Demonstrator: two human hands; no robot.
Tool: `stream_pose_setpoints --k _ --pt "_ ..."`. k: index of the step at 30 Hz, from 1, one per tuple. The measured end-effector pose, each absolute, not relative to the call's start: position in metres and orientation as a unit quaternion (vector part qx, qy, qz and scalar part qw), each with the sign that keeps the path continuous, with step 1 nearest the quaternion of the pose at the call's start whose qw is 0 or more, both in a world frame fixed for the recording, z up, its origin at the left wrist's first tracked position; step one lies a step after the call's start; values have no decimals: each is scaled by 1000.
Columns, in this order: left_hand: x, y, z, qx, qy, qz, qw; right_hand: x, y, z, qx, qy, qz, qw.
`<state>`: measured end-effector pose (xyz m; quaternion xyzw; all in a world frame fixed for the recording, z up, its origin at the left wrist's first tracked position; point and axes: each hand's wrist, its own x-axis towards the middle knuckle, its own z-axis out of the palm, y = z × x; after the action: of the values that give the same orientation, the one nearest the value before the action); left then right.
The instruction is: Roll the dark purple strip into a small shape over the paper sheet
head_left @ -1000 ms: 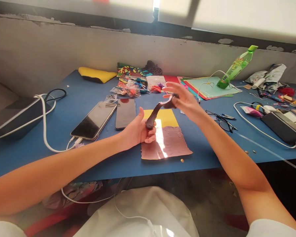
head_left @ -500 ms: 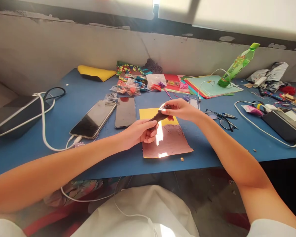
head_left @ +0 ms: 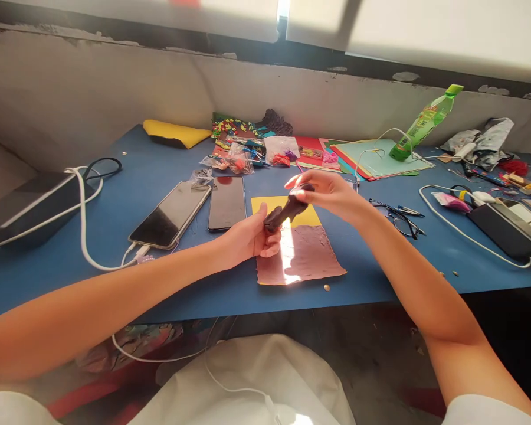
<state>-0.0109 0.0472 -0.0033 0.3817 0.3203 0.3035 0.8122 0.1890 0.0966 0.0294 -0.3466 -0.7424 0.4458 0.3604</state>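
Note:
A lump of dark modelling clay point(head_left: 288, 211) stretches between my hands, thick at both ends and thinner in the middle. My left hand point(head_left: 253, 235) has its lower-left end against the fingers, with the thumb raised beside it. At the upper right, my right hand point(head_left: 328, 192) pinches the other end between thumb and fingers. Below the clay lies a yellow card point(head_left: 265, 205), its nearer part covered by a pinkish-mauve layer point(head_left: 307, 254) with a rough upper edge. Sunlight falls in a bright strip across this layer.
Two phones point(head_left: 170, 215) point(head_left: 226, 202) lie on the left of the blue table point(head_left: 194, 289). Glasses point(head_left: 400, 221) rest to the right. Behind are coloured sheets point(head_left: 371, 158), small plastic bags point(head_left: 234, 159) and a tilted green bottle point(head_left: 427, 124). White cables cross both sides.
The dark clay has been drawn out longer and shows more between my hands. My left thumb has lifted off it, and my right hand has shifted slightly right.

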Motion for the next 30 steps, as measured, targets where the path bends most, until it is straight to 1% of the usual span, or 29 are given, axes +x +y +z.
stream_pose_setpoints --k 3,6,9,11,13,17,20,23,25,26,28,30 --pt "-11 48 -3 427 316 293 795 171 85 20 -345 -770 447 299" --pt "-13 46 -3 484 311 280 769 168 83 16 -355 -762 482 246" --pt "-14 44 -3 552 323 227 734 173 84 18 -339 -750 522 224" --pt "-14 43 -3 576 330 209 718 176 84 22 -332 -738 539 235" --pt "-13 42 -1 567 336 217 720 178 86 25 -335 -729 542 250" --pt "-11 41 1 520 343 232 747 188 99 25 -362 -736 496 285" --pt "-11 42 1 511 338 225 757 203 114 22 -410 -741 415 333" --pt "-11 42 0 516 341 208 758 219 126 22 -469 -736 272 405" --pt "-11 43 -2 512 341 206 761 225 128 28 -486 -717 210 454" --pt "-12 43 -3 510 338 209 763 226 126 31 -480 -708 213 473" --pt "-13 44 -5 514 326 211 765 222 118 39 -436 -701 283 487" --pt "-14 45 -5 527 308 206 765 211 104 44 -363 -714 382 461"
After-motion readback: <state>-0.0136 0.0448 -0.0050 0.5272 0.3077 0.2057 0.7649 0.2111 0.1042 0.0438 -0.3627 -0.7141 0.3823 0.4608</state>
